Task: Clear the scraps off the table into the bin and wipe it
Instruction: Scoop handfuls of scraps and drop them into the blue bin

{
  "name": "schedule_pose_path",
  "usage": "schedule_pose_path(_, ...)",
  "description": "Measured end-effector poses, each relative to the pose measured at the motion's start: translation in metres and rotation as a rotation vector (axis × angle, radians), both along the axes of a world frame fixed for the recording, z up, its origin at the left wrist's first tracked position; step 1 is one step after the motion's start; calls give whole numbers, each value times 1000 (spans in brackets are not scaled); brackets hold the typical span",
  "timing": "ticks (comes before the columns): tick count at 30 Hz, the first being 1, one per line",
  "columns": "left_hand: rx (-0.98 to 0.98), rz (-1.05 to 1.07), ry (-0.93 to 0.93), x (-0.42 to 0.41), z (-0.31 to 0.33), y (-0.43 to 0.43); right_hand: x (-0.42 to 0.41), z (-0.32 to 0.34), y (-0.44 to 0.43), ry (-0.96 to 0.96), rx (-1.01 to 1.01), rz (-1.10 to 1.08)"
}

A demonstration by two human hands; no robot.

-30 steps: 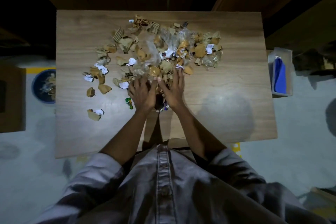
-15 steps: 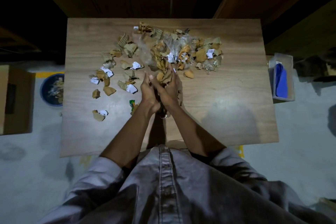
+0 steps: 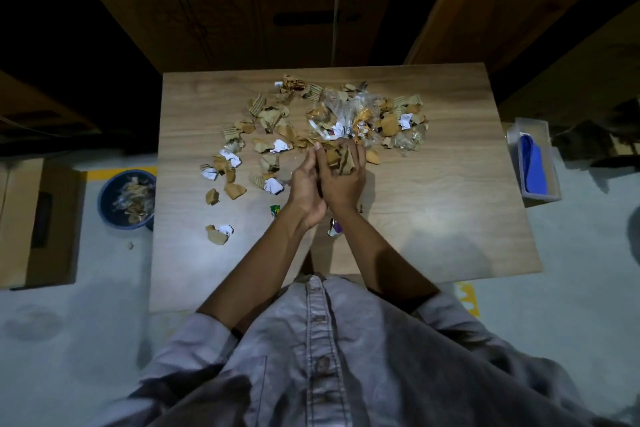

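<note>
Torn cardboard, white paper and clear plastic scraps [image 3: 349, 114] lie scattered over the far half of the wooden table [image 3: 450, 218]. My left hand [image 3: 304, 187] and my right hand [image 3: 343, 180] are pressed together above the table's middle, cupping a bunch of brown cardboard scraps [image 3: 337, 158] between them. The right fingers curl over the bunch; the left palm closes it from the side. A green wrapper [image 3: 274, 210] and a purple-white wrapper [image 3: 334, 228] lie under my wrists. A blue bin [image 3: 126, 199] with scraps inside stands on the floor left of the table.
A clear box holding a blue cloth [image 3: 533, 163] sits on the floor at the table's right side. A cardboard box [image 3: 38, 222] stands left of the bin. Large cardboard boxes [image 3: 207, 3] rise behind the table. One small scrap [image 3: 131, 245] lies on the floor.
My hands went from lying flat on the pile to closing together around a bunch of scraps and lifting it slightly off the table.
</note>
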State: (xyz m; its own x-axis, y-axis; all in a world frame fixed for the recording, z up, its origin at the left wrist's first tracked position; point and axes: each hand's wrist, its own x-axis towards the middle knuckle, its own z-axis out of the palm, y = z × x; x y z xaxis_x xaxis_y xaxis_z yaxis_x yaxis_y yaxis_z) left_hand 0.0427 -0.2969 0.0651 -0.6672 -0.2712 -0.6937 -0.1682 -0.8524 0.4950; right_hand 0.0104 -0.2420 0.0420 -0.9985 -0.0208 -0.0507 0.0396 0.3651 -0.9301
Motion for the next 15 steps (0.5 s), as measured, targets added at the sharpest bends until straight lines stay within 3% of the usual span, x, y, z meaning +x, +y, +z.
schedule_pose_path(3, -5, -49, 37, 7, 4, -9, 5, 0, -4, -48, -25, -51)
schedule_pose_path(9, -7, -76, 116, 20, -3, -25, -3, 2, -12, -343, -320, -118)
schedule_pose_path(15, -121, 90, 34, 8, -1, -45, -5, 9, -11, -475, -406, -149)
